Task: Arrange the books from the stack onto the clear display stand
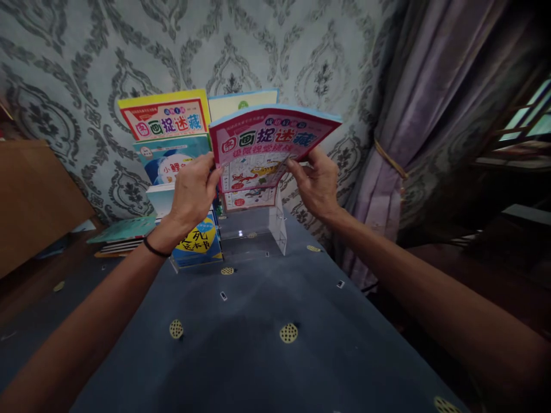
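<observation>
A thin picture book with a pink and red cover [258,149] is held up between my two hands. My left hand [193,186] grips its left edge, thumb on the front. On its right edge my right hand [316,180] is pinched, thumb on the cover. Just behind the book stands a clear tiered book rack [279,229], partly hidden. The rack's left column carries a yellow-edged picture book [167,115], a teal and blue book [152,158] and, lowest, a blue and yellow book [204,246]. A pale book [245,100] shows behind the held one.
A stack of books [124,235] lies left of the rack. The table wears a dark blue patterned cloth [241,355]. A brown wooden box or cabinet [38,201] stands at the left. Patterned wallpaper [232,51] rises behind, and a tied purple curtain [383,195] hangs at the right.
</observation>
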{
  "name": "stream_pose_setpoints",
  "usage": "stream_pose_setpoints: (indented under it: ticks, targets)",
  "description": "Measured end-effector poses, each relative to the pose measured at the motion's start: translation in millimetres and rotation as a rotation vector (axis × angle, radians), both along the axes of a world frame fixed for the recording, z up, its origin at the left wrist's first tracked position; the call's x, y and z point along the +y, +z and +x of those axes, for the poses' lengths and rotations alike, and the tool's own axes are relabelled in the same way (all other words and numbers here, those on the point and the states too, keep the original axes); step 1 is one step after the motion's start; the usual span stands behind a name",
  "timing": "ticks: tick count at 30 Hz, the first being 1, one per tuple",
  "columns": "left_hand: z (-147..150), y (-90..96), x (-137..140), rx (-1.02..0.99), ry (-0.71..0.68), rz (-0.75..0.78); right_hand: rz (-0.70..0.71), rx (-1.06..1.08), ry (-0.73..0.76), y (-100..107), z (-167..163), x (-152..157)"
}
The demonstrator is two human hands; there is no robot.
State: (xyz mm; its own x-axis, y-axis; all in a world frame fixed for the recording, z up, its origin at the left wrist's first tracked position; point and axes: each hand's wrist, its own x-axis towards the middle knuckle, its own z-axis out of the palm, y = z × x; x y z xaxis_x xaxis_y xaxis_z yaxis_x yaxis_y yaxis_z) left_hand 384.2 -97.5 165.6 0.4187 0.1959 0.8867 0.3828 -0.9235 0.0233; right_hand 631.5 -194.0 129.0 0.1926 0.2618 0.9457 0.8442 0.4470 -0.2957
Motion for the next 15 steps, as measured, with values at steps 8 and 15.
stream_pose_setpoints:
  ticks: [8, 15]
  targets:
    - [2.9, 0.0, -2.0, 0.023, 0.022, -0.070, -0.009, 0.032, -0.006, -2.0, 3.1, 4.9]
    - [4.4, -1.2, 4.3, 0.063, 0.054, -0.101, -0.056, 0.019, 0.010, 1.8, 7.8, 13.7]
